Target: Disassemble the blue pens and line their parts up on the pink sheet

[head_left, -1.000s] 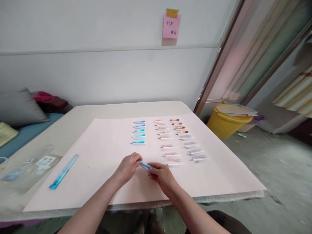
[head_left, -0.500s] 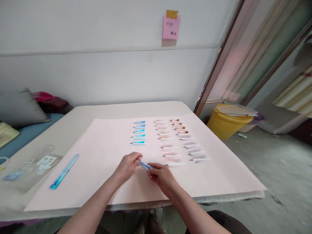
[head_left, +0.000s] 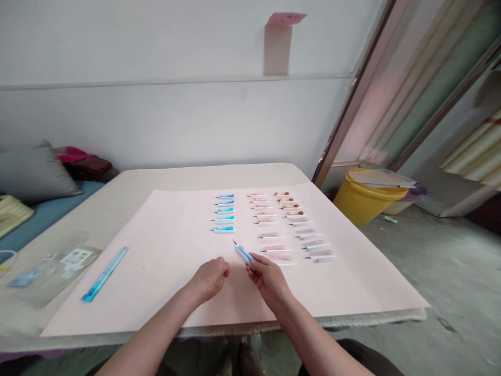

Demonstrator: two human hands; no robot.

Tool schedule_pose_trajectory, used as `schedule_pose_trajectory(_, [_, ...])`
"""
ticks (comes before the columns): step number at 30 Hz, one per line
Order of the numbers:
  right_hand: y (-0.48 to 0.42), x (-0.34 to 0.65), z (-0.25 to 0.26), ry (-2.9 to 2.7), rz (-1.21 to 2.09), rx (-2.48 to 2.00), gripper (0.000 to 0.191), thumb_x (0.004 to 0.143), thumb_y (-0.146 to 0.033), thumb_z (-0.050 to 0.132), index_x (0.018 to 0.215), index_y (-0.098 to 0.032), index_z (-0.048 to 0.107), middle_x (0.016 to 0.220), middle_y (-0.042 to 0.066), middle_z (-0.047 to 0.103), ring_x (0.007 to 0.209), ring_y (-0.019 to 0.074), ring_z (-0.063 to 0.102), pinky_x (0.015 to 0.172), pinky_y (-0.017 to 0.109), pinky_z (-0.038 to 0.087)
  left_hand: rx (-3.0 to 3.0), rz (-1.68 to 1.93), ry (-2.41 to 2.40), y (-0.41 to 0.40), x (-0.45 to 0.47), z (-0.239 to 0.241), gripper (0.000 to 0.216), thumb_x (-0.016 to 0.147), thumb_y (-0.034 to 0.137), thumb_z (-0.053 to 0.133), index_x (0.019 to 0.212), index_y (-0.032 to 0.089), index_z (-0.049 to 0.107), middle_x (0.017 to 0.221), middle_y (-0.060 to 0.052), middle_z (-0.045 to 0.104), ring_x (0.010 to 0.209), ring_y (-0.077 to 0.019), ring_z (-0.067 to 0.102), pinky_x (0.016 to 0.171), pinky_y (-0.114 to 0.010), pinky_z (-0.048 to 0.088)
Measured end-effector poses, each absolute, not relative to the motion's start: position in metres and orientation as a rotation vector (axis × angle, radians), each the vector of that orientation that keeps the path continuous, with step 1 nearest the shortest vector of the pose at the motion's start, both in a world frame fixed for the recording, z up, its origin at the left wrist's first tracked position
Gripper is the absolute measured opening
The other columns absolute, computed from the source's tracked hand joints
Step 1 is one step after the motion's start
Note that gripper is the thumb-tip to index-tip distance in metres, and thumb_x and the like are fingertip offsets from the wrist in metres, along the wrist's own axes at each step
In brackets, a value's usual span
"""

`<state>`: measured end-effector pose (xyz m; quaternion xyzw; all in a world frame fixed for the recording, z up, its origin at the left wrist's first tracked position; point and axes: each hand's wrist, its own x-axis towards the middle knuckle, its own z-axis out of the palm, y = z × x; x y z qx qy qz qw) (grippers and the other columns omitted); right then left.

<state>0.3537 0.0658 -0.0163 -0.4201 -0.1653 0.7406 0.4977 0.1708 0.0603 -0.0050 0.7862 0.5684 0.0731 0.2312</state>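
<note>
My right hand point(head_left: 268, 274) is closed around a light-blue pen point(head_left: 243, 254), and its thin dark tip points up and to the left. Just left of it, my left hand point(head_left: 212, 278) is closed with the fingers curled; whatever lies inside is hidden. Beyond both hands is a column of blue pens point(head_left: 223, 229), lying with their tips to the left. To their right lie a column of pale pink pens point(head_left: 273, 248) and another of brown and grey pens point(head_left: 319, 254). A longer blue strip or wrapped bundle point(head_left: 105, 275) rests far to the left.
Pale pink paper point(head_left: 168, 230) covers much of the table point(head_left: 207, 175). A clear plastic bag point(head_left: 50, 266) lies at the left edge. Past the table stand a yellow bucket point(head_left: 358, 201) on the right and a grey cushion point(head_left: 39, 172) on the left. A pink note point(head_left: 285, 19) hangs on the wall.
My left hand has come away from the pen, down and to the left, and its dark tip now shows. My right hand has shifted slightly right with the pen. The wall note has flipped up.
</note>
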Motion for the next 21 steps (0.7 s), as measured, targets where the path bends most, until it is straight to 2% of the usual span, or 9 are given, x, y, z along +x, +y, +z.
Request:
schedule_pose_trajectory(6, [0.066,0.353,-0.017,-0.384,1.79,-1.015,0.03,0.057,-0.013,0.075,0.086,-0.01,0.068,0.067,0.004,0.063,0.059,0.0103,0.058,0.054,0.019,0.049,2.2,0.147,1.605,0.064,0.174,-0.013,0.025,0.073,0.009,0.041,0.07,0.019,0.063,0.081,-0.006,0.057,0.071,-0.0165,0.054,0.062,-0.028,0.035])
schedule_pose_trajectory(10, [0.067,0.355,-0.015,-0.385,1.77,-1.01,0.028,0.057,-0.013,0.075,0.085,-0.011,0.068,0.067,0.005,0.063,0.059,0.0104,0.058,0.055,0.02,0.049,2.078,0.278,1.648,0.071,0.169,-0.012,0.023,0.069,0.006,0.043,0.064,0.019,0.061,0.084,-0.005,0.056,0.075,-0.0152,0.054,0.068,-0.028,0.037])
schedule_pose_trajectory(13, [0.067,0.355,-0.014,-0.379,1.767,-1.013,0.028,0.057,-0.014,0.076,0.084,-0.012,0.068,0.067,0.004,0.062,0.06,0.0108,0.057,0.055,0.021,0.049,1.713,0.537,1.725,0.072,0.168,-0.005,0.015,0.066,0.006,0.049,0.064,0.017,0.059,0.078,-0.004,0.058,0.074,-0.0144,0.056,0.069,-0.028,0.04])
schedule_pose_trajectory(15, [0.066,0.354,-0.014,-0.391,1.787,-1.005,0.029,0.057,-0.014,0.076,0.085,-0.011,0.069,0.067,0.004,0.063,0.06,0.0111,0.057,0.056,0.021,0.049,1.306,0.748,1.617,0.067,0.173,0.001,0.008,0.068,0.012,0.055,0.073,0.017,0.059,0.075,-0.003,0.06,0.071,-0.014,0.058,0.067,-0.027,0.043])
schedule_pose_trajectory(18, [0.062,0.351,-0.013,-0.467,1.837,-0.978,0.03,0.058,-0.017,0.075,0.086,-0.01,0.069,0.068,0.005,0.063,0.061,0.011,0.057,0.058,0.022,0.048,0.751,0.916,1.289,0.057,0.185,0.007,0.024,0.069,0.026,0.065,0.09,0.017,0.058,0.083,-0.006,0.065,0.076,-0.0148,0.062,0.07,-0.027,0.047])
schedule_pose_trajectory(21, [0.057,0.347,-0.014,-0.577,1.881,-0.98,0.032,0.058,-0.021,0.075,0.088,-0.01,0.07,0.07,0.005,0.065,0.059,0.0102,0.056,0.059,0.023,0.047,0.524,0.972,1.122,0.051,0.194,0.005,0.03,0.066,0.029,0.071,0.088,0.015,0.057,0.087,-0.008,0.066,0.08,-0.0157,0.064,0.071,-0.027,0.049])
